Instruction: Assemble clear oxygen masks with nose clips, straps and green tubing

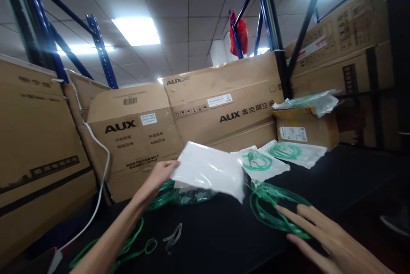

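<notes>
My left hand (162,174) is closed on the left edge of a white plastic pouch (208,167), which it holds tilted above the black table. Beneath the pouch lie a clear plastic bag (197,196) and a green tubing coil. My right hand (317,231) reaches over another coil of clear green tubing (265,207). Its thumb and index finger are apart, with the fingertips at the coil's right side. Whether they press on the tubing I cannot tell. Loose green tubing (131,244) lies partly behind my left forearm, beside a small clear plastic piece (173,237).
Two white pouches with green tubing, a left one (253,175) and a right one (307,154), lie at the back right. Behind them a small cardboard box (304,126) carries a plastic-wrapped pack (307,101). Large cartons (224,94) wall the back. A white cable (107,154) hangs left.
</notes>
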{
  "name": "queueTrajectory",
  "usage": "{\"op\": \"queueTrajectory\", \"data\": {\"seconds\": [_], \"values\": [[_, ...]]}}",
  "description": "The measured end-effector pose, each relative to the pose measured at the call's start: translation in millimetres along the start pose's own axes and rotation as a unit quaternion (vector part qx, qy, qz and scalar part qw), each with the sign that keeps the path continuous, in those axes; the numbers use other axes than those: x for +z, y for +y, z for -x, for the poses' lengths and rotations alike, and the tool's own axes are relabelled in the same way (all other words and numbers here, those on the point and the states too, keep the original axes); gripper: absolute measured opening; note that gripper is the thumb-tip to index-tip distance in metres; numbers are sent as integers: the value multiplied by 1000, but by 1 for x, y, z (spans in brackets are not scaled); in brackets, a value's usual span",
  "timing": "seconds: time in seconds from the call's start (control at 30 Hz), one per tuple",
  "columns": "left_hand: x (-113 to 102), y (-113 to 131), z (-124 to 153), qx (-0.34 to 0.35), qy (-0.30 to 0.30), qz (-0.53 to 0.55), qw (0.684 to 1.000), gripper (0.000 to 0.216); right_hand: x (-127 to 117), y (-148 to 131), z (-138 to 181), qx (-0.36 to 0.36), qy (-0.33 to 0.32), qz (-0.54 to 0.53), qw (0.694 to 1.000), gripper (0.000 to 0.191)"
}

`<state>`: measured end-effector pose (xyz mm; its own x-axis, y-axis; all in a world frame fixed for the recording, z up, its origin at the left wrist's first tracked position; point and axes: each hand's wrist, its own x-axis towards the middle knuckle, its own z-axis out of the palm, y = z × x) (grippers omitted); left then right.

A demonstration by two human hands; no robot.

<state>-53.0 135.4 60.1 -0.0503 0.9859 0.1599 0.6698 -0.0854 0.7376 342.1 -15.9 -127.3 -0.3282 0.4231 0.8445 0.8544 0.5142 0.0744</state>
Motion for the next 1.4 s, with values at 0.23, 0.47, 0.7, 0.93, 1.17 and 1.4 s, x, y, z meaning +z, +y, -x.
{"op": "queueTrajectory", "data": {"seconds": [0.23, 0.47, 0.7, 0.93, 1.17, 1.4], "values": [[6, -31, -28, -48, 15, -7, 999, 33, -10, -26, -23, -24, 3, -50, 998, 58], [7, -27, -23, -37, 72, -119, 990, 33, 20, -86, -64, -14, -68, -144, 987, 49], [19, 15, 61, 133, 81, -174, 972, 27, 22, -116, -93, -59, -55, -130, 988, 41], [125, 24, 172, 323, -54, -215, 920, 26, 2, -20, -95, 79, -68, -171, 980, 30], [159, 39, 176, 307, -119, -322, 888, 13, 10, -7, -85, 22, -94, -233, 968, 30], [89, -41, 177, 413, -69, -272, 866, 23, -34, -43, -84, -133, -142, -255, 947, 39]]}}
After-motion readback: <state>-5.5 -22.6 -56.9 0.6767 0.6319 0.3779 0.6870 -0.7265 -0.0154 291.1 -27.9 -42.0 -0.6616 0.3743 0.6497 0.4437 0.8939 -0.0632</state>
